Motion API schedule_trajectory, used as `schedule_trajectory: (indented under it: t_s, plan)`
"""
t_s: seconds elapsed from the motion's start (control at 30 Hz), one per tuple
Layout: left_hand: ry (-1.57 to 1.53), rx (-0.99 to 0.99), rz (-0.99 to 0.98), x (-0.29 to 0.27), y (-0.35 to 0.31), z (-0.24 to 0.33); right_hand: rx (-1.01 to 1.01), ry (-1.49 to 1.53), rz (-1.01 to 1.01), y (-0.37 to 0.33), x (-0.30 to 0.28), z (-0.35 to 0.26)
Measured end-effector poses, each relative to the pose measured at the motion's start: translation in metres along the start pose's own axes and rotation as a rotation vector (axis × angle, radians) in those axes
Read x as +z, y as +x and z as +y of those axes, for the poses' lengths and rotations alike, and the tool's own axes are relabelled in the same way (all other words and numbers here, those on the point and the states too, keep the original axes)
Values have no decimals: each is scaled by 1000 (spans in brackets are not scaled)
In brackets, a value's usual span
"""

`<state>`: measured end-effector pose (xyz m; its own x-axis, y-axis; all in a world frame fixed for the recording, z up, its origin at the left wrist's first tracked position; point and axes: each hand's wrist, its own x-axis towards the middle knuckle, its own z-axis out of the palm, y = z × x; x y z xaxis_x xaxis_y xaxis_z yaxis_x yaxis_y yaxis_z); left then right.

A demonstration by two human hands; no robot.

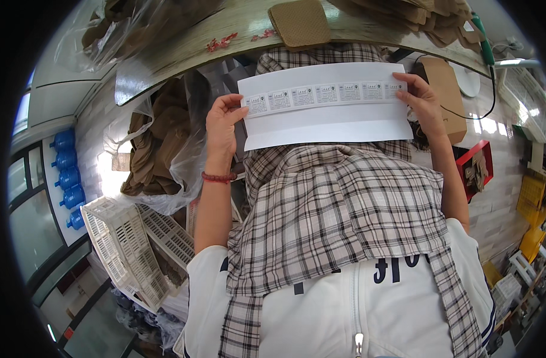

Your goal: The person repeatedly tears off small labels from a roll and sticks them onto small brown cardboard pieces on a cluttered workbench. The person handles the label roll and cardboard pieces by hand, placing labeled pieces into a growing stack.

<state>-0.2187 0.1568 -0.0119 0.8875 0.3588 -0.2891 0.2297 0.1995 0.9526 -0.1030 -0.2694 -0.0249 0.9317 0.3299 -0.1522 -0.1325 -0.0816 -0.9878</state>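
Held stretched out above my lap is a wide white paper sheet with a strip of printed labels running across its middle. My left hand pinches the left end between thumb and fingers, and a red bead bracelet circles that wrist. At the opposite end my right hand pinches the sheet's edge by the last label. Just past the sheet, a brown textured pad lies at the edge of the worktable. Beneath the sheet is my plaid apron.
Brown pieces are piled on the table at the far right, near a green-handled tool with a cord. Small red scraps lie on the tabletop. A plastic bag of brown pieces and white crates stand left; a red bin stands right.
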Motion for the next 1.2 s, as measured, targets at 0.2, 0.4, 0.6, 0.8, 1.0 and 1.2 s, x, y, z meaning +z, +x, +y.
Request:
schedule_trajectory:
  t_s: [0.2,0.4,0.6,0.8,1.0,1.2]
  plan:
    - [140,83,77,8,1,-14,-67,-161,165,0,12,2]
    - [171,108,105,16,1,-15,-77,-17,227,-3,15,19]
    - [146,131,181,18,0,-20,-248,-336,351,-8,27,8]
    - [277,221,179,14,-2,-11,-327,-437,378,-14,28,-3]
    - [164,172,143,20,-10,5,-317,-429,409,-17,30,-14]
    - [194,152,126,21,-10,9,-304,-369,388,-17,29,-14]
